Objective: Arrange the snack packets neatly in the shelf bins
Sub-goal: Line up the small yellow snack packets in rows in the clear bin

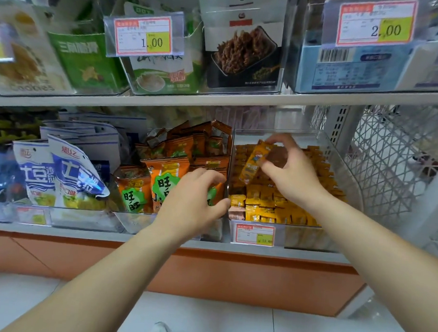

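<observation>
Left tag point(142, 37) — 1.00; right tag point(377, 23) — 2.00; orange packets point(165, 186) 旺旺.

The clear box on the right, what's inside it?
Lots of small yellow packets fill the clear bin. The right hand holds a single packet above them. What lies under the top layer, and under the hand, is hidden.

Glossy foil-like orange packets point(165, 180) beside a clear, smooth plastic bin point(340, 157); above it, matt painted metal shelf edge point(216, 99), paper price label point(143, 37).
</observation>
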### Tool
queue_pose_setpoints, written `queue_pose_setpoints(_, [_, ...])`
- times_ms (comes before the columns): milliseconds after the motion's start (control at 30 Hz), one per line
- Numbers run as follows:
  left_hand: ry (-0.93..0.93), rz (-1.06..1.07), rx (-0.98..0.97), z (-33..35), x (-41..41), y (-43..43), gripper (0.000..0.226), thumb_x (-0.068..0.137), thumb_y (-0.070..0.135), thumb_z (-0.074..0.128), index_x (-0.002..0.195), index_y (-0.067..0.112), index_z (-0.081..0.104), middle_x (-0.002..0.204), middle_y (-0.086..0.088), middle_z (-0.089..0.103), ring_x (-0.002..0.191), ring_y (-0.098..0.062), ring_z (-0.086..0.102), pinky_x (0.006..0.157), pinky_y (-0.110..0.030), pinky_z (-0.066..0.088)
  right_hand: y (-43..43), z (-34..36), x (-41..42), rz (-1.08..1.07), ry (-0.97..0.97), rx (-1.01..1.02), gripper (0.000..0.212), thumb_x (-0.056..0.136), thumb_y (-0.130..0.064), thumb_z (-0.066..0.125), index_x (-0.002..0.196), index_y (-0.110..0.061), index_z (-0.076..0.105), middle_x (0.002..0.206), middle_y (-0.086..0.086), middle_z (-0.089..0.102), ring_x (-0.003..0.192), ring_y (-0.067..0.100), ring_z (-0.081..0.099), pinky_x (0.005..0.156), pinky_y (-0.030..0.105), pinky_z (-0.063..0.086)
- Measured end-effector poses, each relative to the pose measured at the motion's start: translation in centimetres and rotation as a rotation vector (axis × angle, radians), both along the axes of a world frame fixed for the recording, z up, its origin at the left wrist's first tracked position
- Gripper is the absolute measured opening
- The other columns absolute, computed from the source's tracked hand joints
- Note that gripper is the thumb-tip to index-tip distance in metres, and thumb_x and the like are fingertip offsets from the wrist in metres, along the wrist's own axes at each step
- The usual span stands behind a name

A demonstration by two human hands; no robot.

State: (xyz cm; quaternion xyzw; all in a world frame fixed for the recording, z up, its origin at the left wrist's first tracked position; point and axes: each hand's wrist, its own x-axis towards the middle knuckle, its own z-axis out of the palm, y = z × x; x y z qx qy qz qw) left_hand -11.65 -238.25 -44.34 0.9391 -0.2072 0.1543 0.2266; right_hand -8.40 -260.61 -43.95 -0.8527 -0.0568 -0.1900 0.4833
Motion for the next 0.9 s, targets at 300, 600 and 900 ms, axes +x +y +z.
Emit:
queue_pose_setpoints(300, [-0.077,0.026,0.103,-1.5,1.2,-0.5,0.05,0.082,0.048,0.071,0.126,0.03,0.055,0.127,0.009,0.053,0.117,-0.013,0.048,0.092,-0.027,0.042,0.8,-1.3,0.6,0.095,0.0,-0.289,0.036,0.085,-0.026,0.068,0.116,-0.037,0.054,0.084,-0.009,0.067,0.076,0.01,0.065,0.066,0.034,0.057])
queue_pose_setpoints(600, [-0.039,0.019,0.119,-1.7,1.6,-0.2,0.058,0.079,0.052,0.071,0.129,0.033,0.05,0.13,0.009,0.05,0.12,-0.013,0.045,0.092,-0.03,0.045,1.7,-2.0,0.3,0.201,0.163,-0.709,0.033,0.096,-0.04,0.058,0.127,-0.03,0.063,0.12,-0.003,0.068,0.102,0.017,0.065,0.085,0.036,0.056])
queue_pose_setpoints(900, [-0.246,-0.017,0.122,-1.5,0.7,-1.5,0.039,0.084,0.042,0.068,0.117,0.023,0.063,0.124,0.004,0.056,0.116,-0.017,0.049,0.093,-0.034,0.047,0.3,-1.6,0.8,0.135,0.319,-0.716,0.032,0.094,-0.035,0.064,0.125,-0.025,0.063,0.121,-0.002,0.066,0.106,0.02,0.061,0.09,0.037,0.054])
